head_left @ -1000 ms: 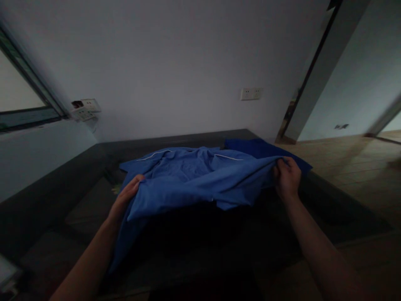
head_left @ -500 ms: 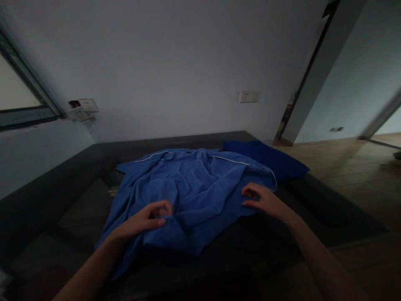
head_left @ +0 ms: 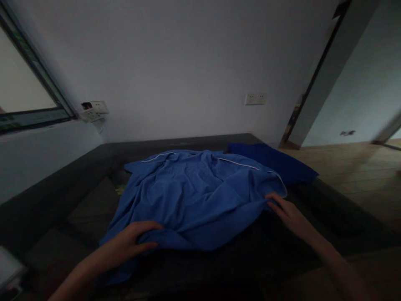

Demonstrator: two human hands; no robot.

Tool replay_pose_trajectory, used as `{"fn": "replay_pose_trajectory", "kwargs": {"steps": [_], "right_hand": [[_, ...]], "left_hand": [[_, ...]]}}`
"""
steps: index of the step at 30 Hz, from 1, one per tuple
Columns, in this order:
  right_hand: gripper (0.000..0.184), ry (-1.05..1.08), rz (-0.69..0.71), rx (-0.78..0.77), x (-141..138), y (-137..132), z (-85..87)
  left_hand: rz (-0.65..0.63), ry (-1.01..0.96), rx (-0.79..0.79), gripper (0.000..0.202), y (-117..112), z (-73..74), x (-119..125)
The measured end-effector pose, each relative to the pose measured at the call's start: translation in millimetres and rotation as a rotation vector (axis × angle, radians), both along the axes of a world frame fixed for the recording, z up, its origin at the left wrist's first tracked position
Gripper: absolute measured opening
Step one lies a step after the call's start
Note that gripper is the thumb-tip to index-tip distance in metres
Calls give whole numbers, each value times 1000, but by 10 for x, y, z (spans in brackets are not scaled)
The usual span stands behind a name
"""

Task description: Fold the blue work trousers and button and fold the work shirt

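A blue shirt (head_left: 194,196) with white piping lies spread and wrinkled on a dark tabletop. My left hand (head_left: 134,242) grips the shirt's near edge at the left, with fingers over the cloth and thumb beneath it. At the right side, my right hand (head_left: 285,211) pinches the same garment between thumb and fingers. The near edge is drawn out between both hands. Under the shirt's right shoulder and beyond it shows a darker blue cloth (head_left: 275,161).
The dark table (head_left: 328,209) meets a pale wall holding a double socket (head_left: 255,99). More sockets (head_left: 95,110) sit in the left corner beside a window (head_left: 28,83). A white object (head_left: 11,267) stands at the lower left. Wooden floor (head_left: 344,163) lies right.
Both hands have closed on the shirt and moved apart, the left one toward me and leftward, the right one outward. The near edge is straighter and tauter. The view has shifted slightly.
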State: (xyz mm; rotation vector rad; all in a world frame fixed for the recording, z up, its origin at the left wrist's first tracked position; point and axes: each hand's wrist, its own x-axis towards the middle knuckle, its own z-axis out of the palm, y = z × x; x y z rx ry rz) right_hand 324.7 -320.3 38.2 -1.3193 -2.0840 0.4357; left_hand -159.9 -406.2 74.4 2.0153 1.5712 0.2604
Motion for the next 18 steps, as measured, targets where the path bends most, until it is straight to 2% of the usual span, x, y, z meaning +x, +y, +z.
{"fn": "replay_pose_trajectory", "kwargs": {"steps": [5,9,11,13,16,18], "right_hand": [[41,39,-259,231,302,-426,475],[45,-22,-362,302,612,-701,667],[46,-42,-302,210,686,-753,666],[47,-63,-164,35,669,-759,617],[45,-120,-7,-226,540,-733,501],[44,-141,12,-307,467,-702,441]], "left_hand": [[129,-45,112,49,-98,-21,-158],[103,-79,43,46,-207,-77,-139],[45,-82,-52,41,-258,-94,-97],[-6,-81,-163,36,-300,-71,-60],[-33,-96,-269,34,-339,41,-56],[-45,-124,-291,37,-341,136,-95]]}}
